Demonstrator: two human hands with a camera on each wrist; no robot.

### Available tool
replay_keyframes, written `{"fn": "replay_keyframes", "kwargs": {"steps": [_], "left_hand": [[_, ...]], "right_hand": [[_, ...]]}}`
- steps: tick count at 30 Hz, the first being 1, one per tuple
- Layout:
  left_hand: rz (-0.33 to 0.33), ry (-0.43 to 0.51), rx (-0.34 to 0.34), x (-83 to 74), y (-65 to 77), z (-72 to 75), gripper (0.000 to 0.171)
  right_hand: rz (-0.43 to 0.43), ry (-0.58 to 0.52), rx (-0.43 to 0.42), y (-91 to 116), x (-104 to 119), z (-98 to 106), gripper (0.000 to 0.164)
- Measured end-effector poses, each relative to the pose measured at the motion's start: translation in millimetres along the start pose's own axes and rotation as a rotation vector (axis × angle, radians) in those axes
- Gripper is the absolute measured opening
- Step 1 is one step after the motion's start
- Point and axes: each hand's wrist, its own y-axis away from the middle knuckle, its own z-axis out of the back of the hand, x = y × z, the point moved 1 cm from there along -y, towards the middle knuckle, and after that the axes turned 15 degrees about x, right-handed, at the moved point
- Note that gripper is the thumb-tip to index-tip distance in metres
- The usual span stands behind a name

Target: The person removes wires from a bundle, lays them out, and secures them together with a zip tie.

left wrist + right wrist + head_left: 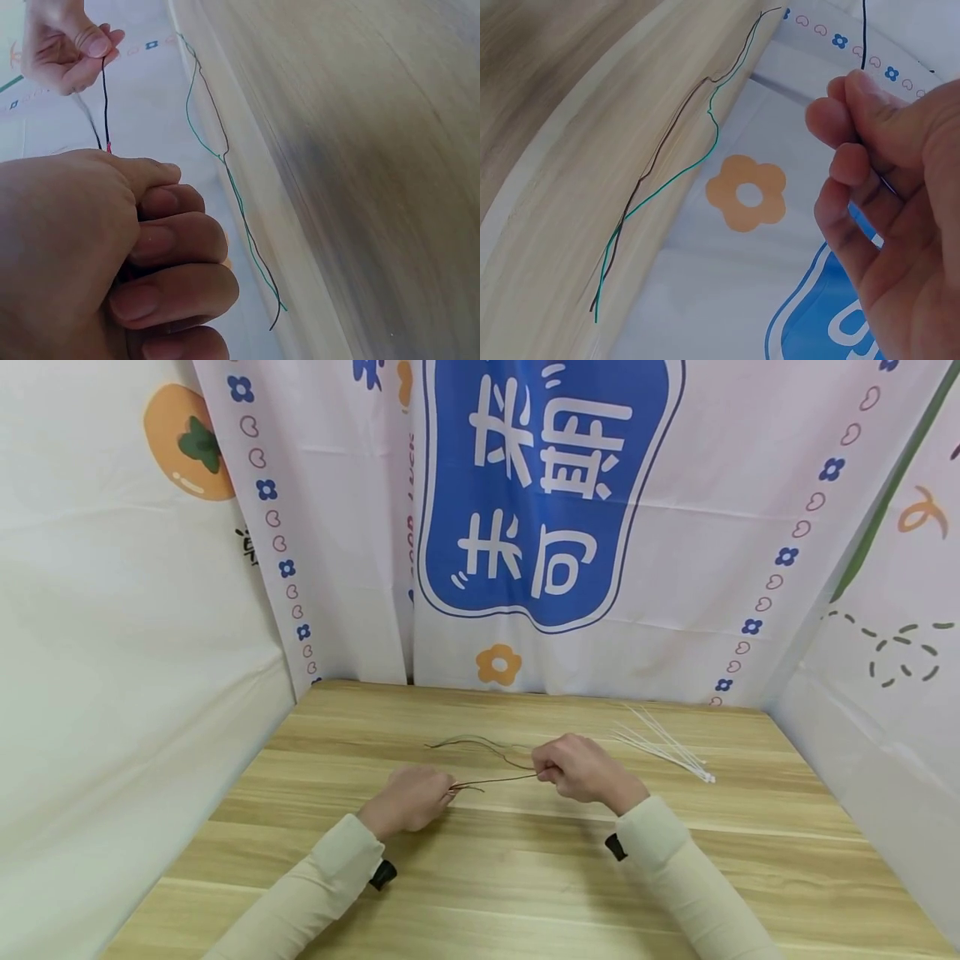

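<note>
My left hand (411,797) is curled round a small bundle of thin wires, whose ends stick out past the thumb side. Between both hands a thin dark wire (498,779) stretches nearly straight, low over the table; it looks black in the left wrist view, with a bit of red at its near end. Thumb and forefinger of my right hand (581,768) pinch its other end, the remaining fingers loosely curled. Behind the hands, a green wire (667,184) and a brown wire (676,124) lie loosely twisted together on the table. My left palm hides most of the bundle.
Several white cable ties (667,747) lie fanned out on the wooden table (510,877), to the right beyond my right hand. A printed cloth (360,568) hangs along the table's back edge, with pale cloth at both sides.
</note>
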Motion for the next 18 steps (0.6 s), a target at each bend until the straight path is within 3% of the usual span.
{"fn": "replay_keyframes", "kwargs": {"steps": [9, 18], "left_hand": [[-0.005, 0.03, 0.018, -0.4, 1.3, 0.1, 0.032], [-0.087, 0.054, -0.005, -0.7, 3.9, -1.3, 0.023]], "right_hand": [[-0.036, -0.009, -0.007, 6, -10, 0, 0.037], [-0.066, -0.019, 0.018, 8, -19, -2, 0.037]]}}
